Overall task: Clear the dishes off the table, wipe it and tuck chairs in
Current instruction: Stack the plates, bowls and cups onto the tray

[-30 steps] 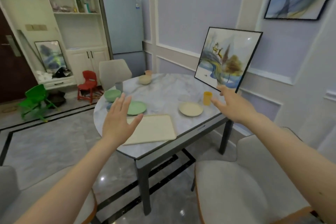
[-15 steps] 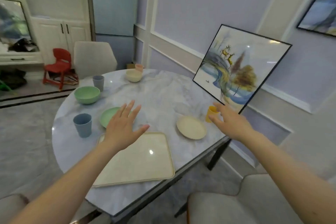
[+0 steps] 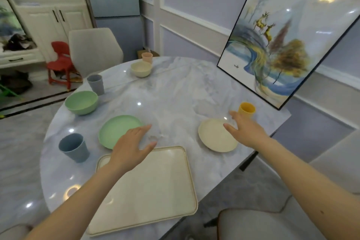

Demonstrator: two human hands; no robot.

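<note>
Marble table [image 3: 175,91], rounded, filling the centre of the frame. Cream tray [image 3: 148,189], rectangular, lying flat at lower centre, its long axis running from the lower left toward the upper right of the frame. Green plate [image 3: 115,128] just above the tray's upper left corner; cream plate [image 3: 212,138] to the right of centre, well apart from the tray. Blue cup [image 3: 74,147] upright, left of the green plate. Green bowl [image 3: 81,102] at middle left, grey cup [image 3: 95,84] upright just above it. Cream bowl [image 3: 141,68] and pink cup [image 3: 147,57] together at the far edge, upper centre. Yellow cup [image 3: 247,109] upright, right of centre, just above the cream plate. Left hand [image 3: 129,147], palm down, fingers straight and slightly apart, over the tray's upper left corner and the green plate's near rim, holding nothing. Right hand [image 3: 247,129], fingers extended and spread, over the cream plate's right rim, fingertips near the yellow cup; contact cannot be told. Framed picture [image 3: 288,45] leaning at the right edge of the table. Grey chair [image 3: 93,48] at upper left behind the table; red chair [image 3: 62,62] beside it.
</note>
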